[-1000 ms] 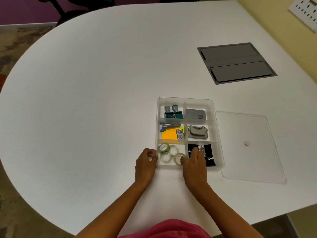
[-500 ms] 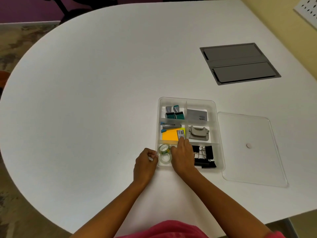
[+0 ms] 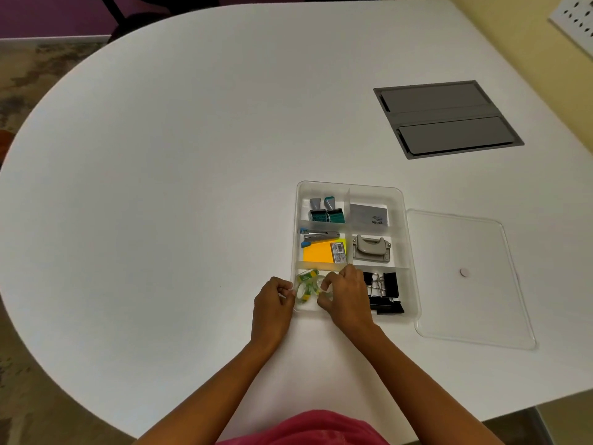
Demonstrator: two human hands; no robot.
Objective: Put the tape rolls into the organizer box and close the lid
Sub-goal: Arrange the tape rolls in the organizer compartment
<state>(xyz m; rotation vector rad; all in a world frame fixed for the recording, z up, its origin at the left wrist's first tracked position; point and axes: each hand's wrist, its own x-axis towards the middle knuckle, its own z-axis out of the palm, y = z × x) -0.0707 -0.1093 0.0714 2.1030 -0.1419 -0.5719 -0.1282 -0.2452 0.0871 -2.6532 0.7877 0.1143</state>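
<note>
The clear organizer box (image 3: 349, 185) sits on the white table, near the front edge. Its near-left compartment holds several clear tape rolls with green and yellow cores (image 3: 307, 284), some tilted on edge. My left hand (image 3: 272, 303) pinches the box's left wall beside that compartment. My right hand (image 3: 346, 297) is curled over the right side of the same compartment, thumb and fingers closed on a tape roll that it mostly hides. The clear lid (image 3: 465, 277) lies flat on the table, just right of the box.
Other compartments hold green stamps (image 3: 324, 211), a grey card (image 3: 369, 215), a stapler and orange sticky notes (image 3: 321, 252), a hole punch (image 3: 370, 248) and black binder clips (image 3: 383, 293). A grey cable hatch (image 3: 446, 118) is set into the table at the far right.
My right hand has moved left from the binder clip compartment to the tape compartment and closed on a roll. The rolls have shifted and tilted. My left hand has stayed at the box wall.
</note>
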